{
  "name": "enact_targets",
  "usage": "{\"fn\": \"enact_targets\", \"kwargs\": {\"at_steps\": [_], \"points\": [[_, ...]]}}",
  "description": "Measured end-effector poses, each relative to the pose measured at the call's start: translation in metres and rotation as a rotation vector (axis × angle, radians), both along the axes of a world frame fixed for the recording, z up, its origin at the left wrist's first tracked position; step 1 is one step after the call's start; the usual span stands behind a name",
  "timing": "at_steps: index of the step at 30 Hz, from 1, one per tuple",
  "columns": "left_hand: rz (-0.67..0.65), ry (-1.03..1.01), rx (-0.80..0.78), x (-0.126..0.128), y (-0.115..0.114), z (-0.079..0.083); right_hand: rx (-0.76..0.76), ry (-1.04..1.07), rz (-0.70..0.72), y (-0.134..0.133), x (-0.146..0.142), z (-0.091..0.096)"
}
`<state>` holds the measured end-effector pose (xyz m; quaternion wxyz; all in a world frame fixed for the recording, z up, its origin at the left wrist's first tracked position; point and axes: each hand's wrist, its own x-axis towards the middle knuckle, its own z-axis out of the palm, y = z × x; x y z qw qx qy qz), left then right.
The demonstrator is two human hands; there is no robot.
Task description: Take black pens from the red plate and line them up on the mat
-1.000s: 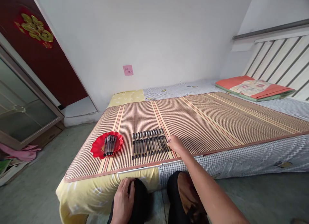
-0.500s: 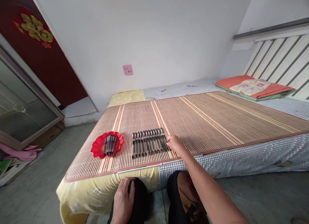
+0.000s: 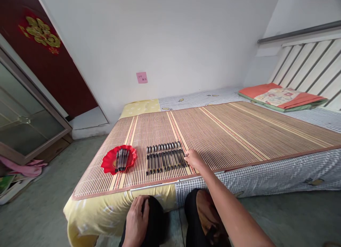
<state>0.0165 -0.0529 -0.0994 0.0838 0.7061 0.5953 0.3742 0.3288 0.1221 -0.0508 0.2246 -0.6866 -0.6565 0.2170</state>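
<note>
Several black-capped pens with clear barrels [image 3: 165,157] lie side by side in a row on a bamboo mat [image 3: 226,133]. My right hand [image 3: 193,159] is at the right end of this row, its fingers closed in a pinch on the last pen; the fingertips partly cover it. To the left of the row stands a red wavy-edged plate [image 3: 106,164] with several more pens [image 3: 122,159] in it. My left hand [image 3: 137,218] rests on my left knee, holding nothing, its fingers laid out over the dark trouser leg.
The mat covers a bed with yellow [image 3: 106,218] and checked cloth. A folded orange and green quilt [image 3: 282,96] lies at the far right beside a white slatted headboard [image 3: 309,66]. A pink note [image 3: 142,77] is on the wall. A glass-panelled door [image 3: 23,115] stands at left.
The view has shifted very slightly. Both hands, the row of pens and the plate stay as they were.
</note>
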Motion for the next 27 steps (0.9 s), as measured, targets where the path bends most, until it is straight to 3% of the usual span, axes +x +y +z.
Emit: {"fn": "enact_targets", "kwargs": {"at_steps": [8, 20, 27], "points": [[0.003, 0.002, 0.008, -0.001, 0.001, -0.003, 0.051, -0.008, -0.001, -0.005, 0.008, -0.002], [-0.001, 0.015, 0.021, -0.001, 0.001, -0.003, 0.05, 0.007, 0.028, -0.046, 0.017, -0.012], [-0.002, 0.015, -0.003, -0.001, 0.0, -0.004, 0.052, -0.03, 0.018, -0.054, 0.014, -0.009]]}}
